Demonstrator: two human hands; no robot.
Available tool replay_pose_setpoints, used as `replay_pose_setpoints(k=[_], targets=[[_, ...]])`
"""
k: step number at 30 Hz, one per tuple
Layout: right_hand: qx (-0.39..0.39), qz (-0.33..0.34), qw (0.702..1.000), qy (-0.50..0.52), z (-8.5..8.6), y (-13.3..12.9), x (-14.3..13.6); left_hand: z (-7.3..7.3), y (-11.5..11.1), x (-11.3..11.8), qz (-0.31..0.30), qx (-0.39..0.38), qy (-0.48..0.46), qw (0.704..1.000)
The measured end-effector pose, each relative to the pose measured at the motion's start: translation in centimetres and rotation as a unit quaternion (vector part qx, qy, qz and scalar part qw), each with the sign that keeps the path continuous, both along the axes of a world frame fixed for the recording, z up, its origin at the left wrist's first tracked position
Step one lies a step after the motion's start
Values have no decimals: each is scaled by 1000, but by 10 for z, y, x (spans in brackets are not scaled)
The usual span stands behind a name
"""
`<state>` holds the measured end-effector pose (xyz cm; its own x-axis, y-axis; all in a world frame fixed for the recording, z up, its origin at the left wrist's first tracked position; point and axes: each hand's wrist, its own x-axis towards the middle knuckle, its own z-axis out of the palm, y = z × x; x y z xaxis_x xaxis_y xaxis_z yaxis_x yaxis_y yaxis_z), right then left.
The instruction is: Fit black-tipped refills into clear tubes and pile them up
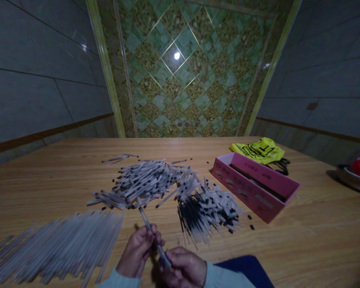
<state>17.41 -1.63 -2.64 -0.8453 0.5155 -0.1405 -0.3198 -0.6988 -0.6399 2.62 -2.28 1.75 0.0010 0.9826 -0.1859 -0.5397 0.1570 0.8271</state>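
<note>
A slim clear pen [155, 239] with a dark tip slants up and left between my two hands. My left hand [138, 249] pinches its upper part with thumb and fingers. Lower down, my right hand [184, 265] has its fingers closed round the pen's near end. Ahead lies a heap of clear pens with dark ends [150, 180]. Right of it are dark thin refills [190, 214] and a pile of short whitish pieces [222, 204]. A row of clear tubes [69, 244] lies side by side at the left.
A pink open box [249, 192] stands right of the piles, with a yellow printed bag [258, 150] behind it. Small black caps [252, 227] are scattered near the box. A metal dish with something red [355, 178] sits at the far right edge. Dark blue cloth shows beside my right sleeve.
</note>
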Motion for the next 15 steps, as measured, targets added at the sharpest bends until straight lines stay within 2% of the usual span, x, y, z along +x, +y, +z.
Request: replay_pose_setpoints(k=[2, 5, 8, 10, 11, 12, 15], targets=[[-12, 9, 1000, 0, -2, 1, 1, -1, 1, -1, 5, 16, 20, 1000], [-5, -41, 998, -42, -2, 2, -1, -4, 2, -2, 22, 28, 54, 998], [75, -86, 986, -125, 5, 0, -5, -8, 3, -2, 39, 23, 73, 996], [175, -126, 953, -214, 14, -4, -5, -10, 6, -5, 55, 5, 85, 995], [247, -166, 916, -269, 19, -7, -4, -11, 8, -8, 69, -13, 91, 993], [327, -213, 862, -325, 25, -10, -2, -11, 10, -13, 90, -33, 93, 991], [526, -314, 662, -431, 41, -11, 9, -11, 15, -25, 170, -84, 62, 980]])
